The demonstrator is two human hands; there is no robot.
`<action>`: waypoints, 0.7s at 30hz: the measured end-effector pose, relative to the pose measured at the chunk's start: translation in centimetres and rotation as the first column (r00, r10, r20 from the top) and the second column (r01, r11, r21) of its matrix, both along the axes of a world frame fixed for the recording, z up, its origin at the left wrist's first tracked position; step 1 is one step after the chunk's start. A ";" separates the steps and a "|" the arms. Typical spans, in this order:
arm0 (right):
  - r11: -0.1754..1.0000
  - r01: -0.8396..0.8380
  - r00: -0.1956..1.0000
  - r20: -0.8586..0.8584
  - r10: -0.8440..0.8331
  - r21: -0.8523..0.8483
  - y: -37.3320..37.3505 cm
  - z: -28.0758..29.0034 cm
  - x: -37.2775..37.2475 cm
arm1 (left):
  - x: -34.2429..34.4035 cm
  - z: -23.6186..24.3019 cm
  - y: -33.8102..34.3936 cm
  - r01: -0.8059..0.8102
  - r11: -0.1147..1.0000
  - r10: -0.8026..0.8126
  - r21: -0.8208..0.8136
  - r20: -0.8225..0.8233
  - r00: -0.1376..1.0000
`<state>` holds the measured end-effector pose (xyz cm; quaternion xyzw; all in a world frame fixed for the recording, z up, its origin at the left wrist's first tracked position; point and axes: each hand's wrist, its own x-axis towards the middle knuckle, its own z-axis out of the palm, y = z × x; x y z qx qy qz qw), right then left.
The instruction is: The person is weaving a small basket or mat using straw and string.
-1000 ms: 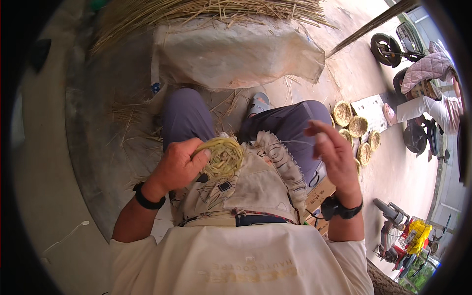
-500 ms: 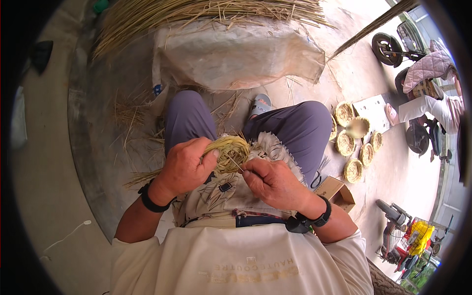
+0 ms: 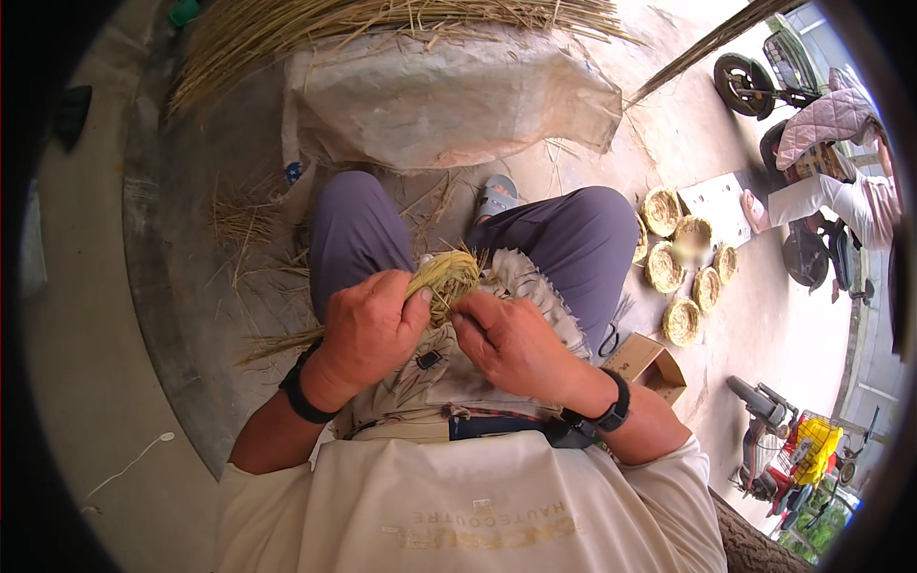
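Both hands on a straw coil over the lap

The left hand [image 3: 368, 329] grips the straw coil [image 3: 444, 277]; the right hand [image 3: 511, 344], touching it, pinches its near edge.

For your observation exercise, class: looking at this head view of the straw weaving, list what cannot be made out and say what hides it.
- Head view: underside of the straw coil, covered by the left hand and right hand.
- Right-hand fingers' grip, curled out of sight behind the knuckles.
- One small basket in the cluster, blurred.
- Seated person at right, cut by the fisheye rim.
- Straw bundle, cut by the top edge.
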<state>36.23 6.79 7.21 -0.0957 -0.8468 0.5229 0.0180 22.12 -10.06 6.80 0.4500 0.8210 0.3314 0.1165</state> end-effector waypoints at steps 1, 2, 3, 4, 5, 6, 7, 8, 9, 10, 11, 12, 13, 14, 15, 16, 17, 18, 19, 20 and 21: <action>0.999 0.015 1.000 0.007 -0.015 -0.037 0.0 -0.1 -0.4 | 0.1 0.0 0.0 0.000 1.000 0.000 0.000 0.001 1.000; 0.997 0.031 0.999 0.014 -0.030 -0.073 0.0 -0.2 -0.8 | 0.2 -0.1 0.0 -0.006 1.000 0.006 -0.008 -0.002 1.000; 0.997 0.031 0.999 0.015 -0.030 -0.072 0.1 -0.6 -1.2 | 0.2 -0.1 -0.1 -0.012 1.000 0.012 -0.016 -0.005 1.000; 0.979 0.043 0.996 0.080 -0.027 -0.201 0.2 -1.1 -1.5 | 0.3 -0.3 -0.1 -0.012 1.000 0.012 -0.016 -0.005 1.000; 0.943 0.061 0.990 0.142 -0.015 -0.326 0.2 -1.6 -1.8 | 0.4 -0.5 -0.2 0.019 1.000 -0.019 -0.016 -0.012 1.000; 0.944 0.059 0.990 0.141 -0.013 -0.325 0.3 -1.8 -1.7 | 0.3 -0.7 -0.3 0.050 0.999 -0.050 -0.016 -0.019 0.999; 0.943 0.024 0.985 0.166 0.033 -0.332 0.4 -2.0 -1.6 | 0.1 -0.7 -0.3 0.048 0.999 -0.048 -0.014 -0.021 0.999; 0.940 -0.008 0.978 0.192 0.078 -0.340 0.6 -2.0 -1.4 | -0.3 -0.8 -0.3 0.052 0.999 -0.052 -0.002 -0.051 0.997; 0.941 -0.009 0.978 0.191 0.078 -0.338 0.9 -1.5 -1.1 | -0.7 -0.8 -0.4 0.056 0.998 -0.055 0.011 -0.082 0.995; 0.943 -0.059 0.961 0.237 0.143 -0.327 1.2 -0.7 -0.7 | -1.3 -0.7 -0.4 0.056 0.998 -0.055 0.014 -0.083 0.995; 0.942 -0.111 0.937 0.283 0.206 -0.318 1.4 -0.2 -0.5 | -1.9 -0.6 -0.5 0.021 1.000 -0.018 0.018 -0.132 0.991; 0.943 -0.112 0.937 0.282 0.205 -0.313 1.4 -0.1 -0.6 | -2.2 -0.4 -0.4 -0.014 1.000 0.018 0.023 -0.180 0.984; 0.944 -0.092 0.947 0.265 0.181 -0.316 1.3 0.0 -0.7 | -2.1 -0.3 -0.4 -0.015 0.999 0.020 0.029 -0.182 0.983; 0.945 -0.074 0.957 0.246 0.157 -0.319 1.3 0.2 -0.9 | -1.8 -0.2 -0.3 0.029 1.000 -0.026 0.011 -0.164 0.986; 0.947 -0.077 0.957 0.243 0.158 -0.313 1.2 0.3 -1.2 | -1.5 0.0 -0.3 0.073 0.997 -0.073 -0.005 -0.146 0.987; 0.958 -0.054 0.967 0.226 0.120 -0.281 1.1 0.5 -1.7 | -1.2 0.1 -0.1 0.071 0.997 -0.070 0.000 -0.150 0.986; 0.968 -0.030 0.974 0.208 0.084 -0.251 1.0 0.5 -2.0 | -0.9 0.2 -0.1 0.116 0.993 -0.115 -0.006 -0.149 0.982; 0.969 -0.033 0.975 0.204 0.085 -0.247 1.0 0.8 -2.0 | -0.9 0.3 0.0 0.160 0.987 -0.160 -0.012 -0.148 0.976; 0.996 -0.089 0.989 0.115 0.089 -0.013 1.1 1.3 -1.7 | -1.2 0.4 -0.2 0.159 0.987 -0.158 -0.008 -0.153 0.975; 0.967 -0.118 0.993 0.027 0.114 0.226 1.4 1.6 -1.5 | -1.7 0.4 -0.4 0.183 0.983 -0.185 -0.031 -0.179 0.966; 0.965 -0.118 0.993 0.022 0.116 0.232 1.9 1.6 -1.8 | -2.1 0.4 -0.5 0.206 0.977 -0.212 -0.054 -0.204 0.956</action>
